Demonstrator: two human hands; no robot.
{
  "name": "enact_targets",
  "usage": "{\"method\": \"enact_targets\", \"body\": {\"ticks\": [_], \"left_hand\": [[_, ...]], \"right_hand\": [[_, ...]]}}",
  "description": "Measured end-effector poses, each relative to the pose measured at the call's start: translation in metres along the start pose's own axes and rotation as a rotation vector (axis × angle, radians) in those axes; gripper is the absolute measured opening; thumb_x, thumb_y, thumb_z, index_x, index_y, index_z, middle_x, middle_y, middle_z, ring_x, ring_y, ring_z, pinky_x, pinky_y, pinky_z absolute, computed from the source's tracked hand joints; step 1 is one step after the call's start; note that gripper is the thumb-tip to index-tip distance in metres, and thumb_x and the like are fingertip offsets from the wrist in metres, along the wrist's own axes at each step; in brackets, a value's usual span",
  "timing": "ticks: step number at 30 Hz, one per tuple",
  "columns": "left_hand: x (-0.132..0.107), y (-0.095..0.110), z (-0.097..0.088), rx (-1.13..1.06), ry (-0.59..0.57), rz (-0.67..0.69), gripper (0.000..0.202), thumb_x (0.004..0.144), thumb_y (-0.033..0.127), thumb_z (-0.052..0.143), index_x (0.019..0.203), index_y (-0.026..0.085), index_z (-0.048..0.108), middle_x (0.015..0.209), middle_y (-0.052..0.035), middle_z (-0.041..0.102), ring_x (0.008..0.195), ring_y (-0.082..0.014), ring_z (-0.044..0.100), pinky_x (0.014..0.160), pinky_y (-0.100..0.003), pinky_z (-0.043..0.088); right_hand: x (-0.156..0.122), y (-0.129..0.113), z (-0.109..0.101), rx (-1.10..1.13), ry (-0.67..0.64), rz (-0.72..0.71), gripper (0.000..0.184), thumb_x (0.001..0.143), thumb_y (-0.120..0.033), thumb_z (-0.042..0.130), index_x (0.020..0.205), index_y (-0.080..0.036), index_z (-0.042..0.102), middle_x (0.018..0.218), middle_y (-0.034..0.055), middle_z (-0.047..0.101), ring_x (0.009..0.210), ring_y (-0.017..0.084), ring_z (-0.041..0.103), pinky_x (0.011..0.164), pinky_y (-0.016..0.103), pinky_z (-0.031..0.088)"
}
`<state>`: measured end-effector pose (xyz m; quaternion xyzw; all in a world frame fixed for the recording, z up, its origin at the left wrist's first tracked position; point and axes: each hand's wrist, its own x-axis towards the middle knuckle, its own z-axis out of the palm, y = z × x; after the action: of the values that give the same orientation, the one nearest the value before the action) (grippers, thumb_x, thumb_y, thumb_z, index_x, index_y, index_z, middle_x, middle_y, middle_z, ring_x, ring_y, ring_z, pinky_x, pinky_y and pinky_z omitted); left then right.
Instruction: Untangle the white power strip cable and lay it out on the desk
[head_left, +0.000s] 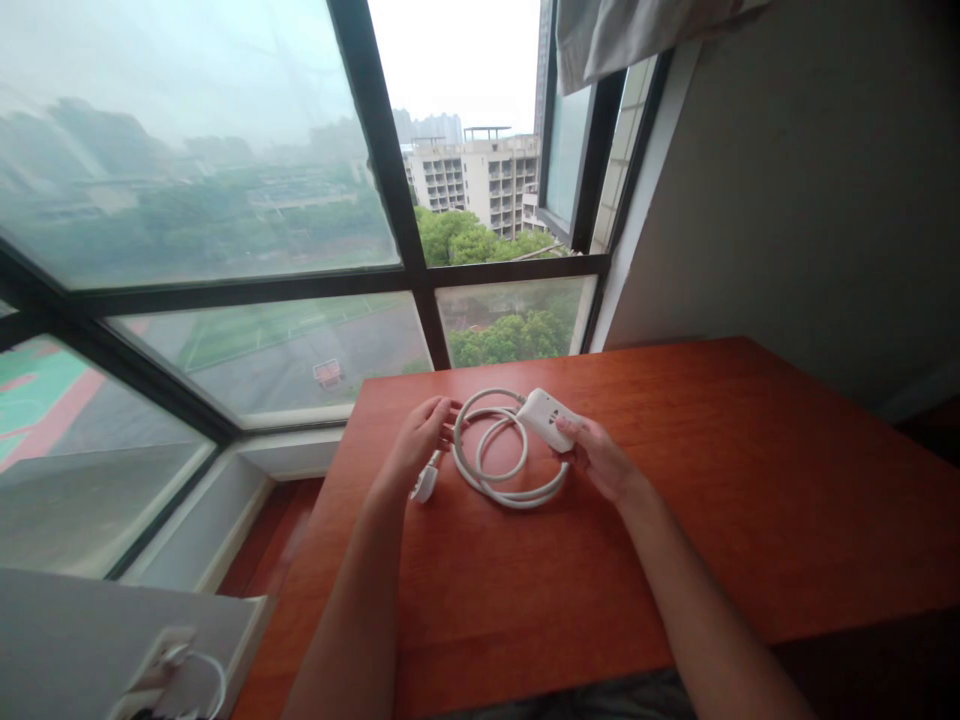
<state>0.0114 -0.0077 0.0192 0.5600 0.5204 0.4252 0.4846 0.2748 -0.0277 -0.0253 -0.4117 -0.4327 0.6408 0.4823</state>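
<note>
A white power strip is held above the wooden table in my right hand, thumb on its socket face and fingers underneath. Its white cable lies in loose loops between my hands. On the left side of the loops, my left hand has its fingers apart beside the cable; whether they touch it I cannot tell. Just below that hand is the white plug at the cable's end. Part of the cord near the plug is hidden behind my left hand.
The reddish wooden table stands against large dark-framed windows. A grey wall rises at the right. At lower left, a wall outlet has a white cord plugged in. A curtain hangs at the top.
</note>
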Motion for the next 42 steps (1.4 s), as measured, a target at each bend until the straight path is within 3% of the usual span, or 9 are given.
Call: {"method": "enact_targets", "body": {"ticks": [3,11,20,22,26,30,32,36,42], "left_hand": [[-0.005,0.007,-0.003,-0.110,-0.077,-0.060,0.052,0.084,0.058,0.050,0.104,0.011,0.060,0.075,-0.0071,0.067,0.051,-0.0107,0.055,0.046,-0.020,0.040],[-0.009,0.010,0.017,0.061,-0.336,0.025,0.048,0.083,0.052,0.058,0.112,0.014,0.062,0.084,-0.0072,0.069,0.050,-0.0097,0.054,0.045,-0.020,0.038],[-0.006,0.005,0.015,0.219,-0.253,0.135,0.037,0.072,0.043,0.071,0.095,0.013,0.068,0.077,-0.0031,0.064,0.067,-0.0149,0.056,0.059,-0.023,0.043],[-0.007,0.010,0.012,0.204,-0.239,0.134,0.032,0.071,0.043,0.071,0.081,0.013,0.066,0.070,-0.0010,0.060,0.063,-0.0131,0.052,0.055,-0.021,0.040],[-0.013,0.018,0.006,-0.009,-0.178,0.054,0.038,0.075,0.050,0.067,0.072,0.013,0.059,0.058,0.0031,0.048,0.048,-0.0076,0.039,0.044,-0.019,0.028],[-0.027,0.011,0.000,-0.254,-0.002,-0.014,0.040,0.076,0.052,0.067,0.076,0.013,0.056,0.057,0.0040,0.046,0.045,-0.0061,0.037,0.042,-0.017,0.026],[-0.037,0.003,-0.001,-0.350,0.104,-0.036,0.040,0.077,0.053,0.066,0.077,0.014,0.056,0.057,0.0041,0.046,0.045,-0.0063,0.038,0.041,-0.017,0.028],[-0.056,-0.015,-0.004,-0.450,0.262,-0.032,0.041,0.076,0.054,0.067,0.081,0.015,0.055,0.058,0.0044,0.046,0.045,-0.0073,0.040,0.040,-0.018,0.031],[-0.077,-0.023,-0.005,-0.326,0.245,0.090,0.035,0.076,0.044,0.072,0.091,0.015,0.060,0.070,0.0013,0.053,0.055,-0.0083,0.045,0.050,-0.017,0.038]], "right_hand": [[0.001,0.003,0.004,-0.041,0.008,-0.016,0.041,0.074,-0.051,0.070,0.092,-0.015,0.063,0.073,0.0017,0.063,0.057,0.011,0.054,0.050,0.020,0.043],[0.003,0.010,0.018,-0.131,0.070,-0.149,0.045,0.074,-0.052,0.070,0.101,-0.018,0.062,0.082,0.0019,0.067,0.062,0.011,0.056,0.049,0.019,0.043],[0.002,0.017,0.028,-0.232,-0.231,-0.192,0.053,0.084,-0.050,0.058,0.128,-0.020,0.055,0.109,0.0074,0.064,0.073,0.014,0.063,0.063,0.025,0.053],[0.004,0.018,0.025,-0.302,-0.143,-0.198,0.052,0.087,-0.052,0.051,0.128,-0.019,0.055,0.102,0.0072,0.066,0.069,0.015,0.064,0.062,0.027,0.052],[0.009,0.023,0.020,-0.760,0.241,-0.243,0.038,0.087,-0.043,0.052,0.115,-0.019,0.063,0.088,0.0067,0.069,0.072,0.018,0.064,0.067,0.028,0.050],[0.011,0.028,0.032,-1.107,0.222,-0.249,0.030,0.084,-0.033,0.057,0.111,-0.021,0.065,0.089,0.0072,0.070,0.080,0.021,0.064,0.073,0.029,0.047],[0.012,0.029,0.040,-1.092,0.197,-0.287,0.030,0.080,-0.026,0.059,0.109,-0.020,0.065,0.091,0.0072,0.070,0.079,0.020,0.062,0.071,0.028,0.046],[0.009,0.020,0.045,-0.775,0.157,-0.396,0.034,0.078,-0.019,0.058,0.112,-0.018,0.066,0.094,0.0054,0.069,0.076,0.016,0.061,0.067,0.026,0.048],[-0.020,-0.006,0.041,-0.538,-0.060,-0.439,0.039,0.081,-0.022,0.061,0.119,-0.023,0.064,0.094,0.0024,0.066,0.075,0.014,0.059,0.063,0.025,0.047]]}}
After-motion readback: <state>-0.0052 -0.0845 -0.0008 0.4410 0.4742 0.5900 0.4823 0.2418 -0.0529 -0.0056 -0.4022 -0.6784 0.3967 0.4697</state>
